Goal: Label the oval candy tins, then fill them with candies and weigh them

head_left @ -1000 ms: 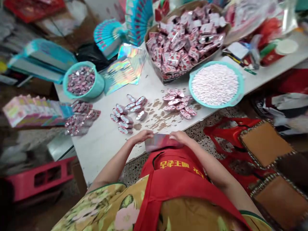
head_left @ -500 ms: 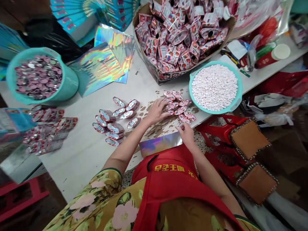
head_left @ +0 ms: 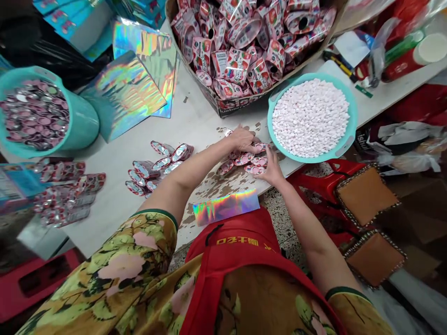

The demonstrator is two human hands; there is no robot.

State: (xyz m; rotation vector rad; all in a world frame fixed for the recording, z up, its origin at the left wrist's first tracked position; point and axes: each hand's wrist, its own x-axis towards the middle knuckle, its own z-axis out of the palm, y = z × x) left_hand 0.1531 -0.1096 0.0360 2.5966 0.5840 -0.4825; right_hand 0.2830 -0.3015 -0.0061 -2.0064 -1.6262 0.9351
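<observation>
A cluster of small strawberry-printed packs (head_left: 243, 159) stands on the table, pink showing in their oval tops. Across the far side of this cluster lies my left hand (head_left: 241, 138), its fingers stretched over several packs and partly hiding them. My right hand (head_left: 274, 171) is at the cluster's right side, thumb and fingers apart and touching the outer packs. Just right of both hands is a turquoise basin (head_left: 271, 122) full of small white pieces (head_left: 310, 118). A shiny holographic sheet (head_left: 226, 206) lies at the table edge in front of my apron.
Silver-ended packs (head_left: 143, 174) stand left of my left forearm, with more packs (head_left: 66, 190) farther left. A turquoise bucket (head_left: 82, 118) holds pink and silver pieces. A cardboard box (head_left: 223, 108) of open printed sleeves stands behind. Red chairs (head_left: 310, 186) are at the right.
My left hand has moved to the far side of the cluster. My right hand has risen from the near edge to the cluster's right side, its fingers spreading. The packs sit closer together.
</observation>
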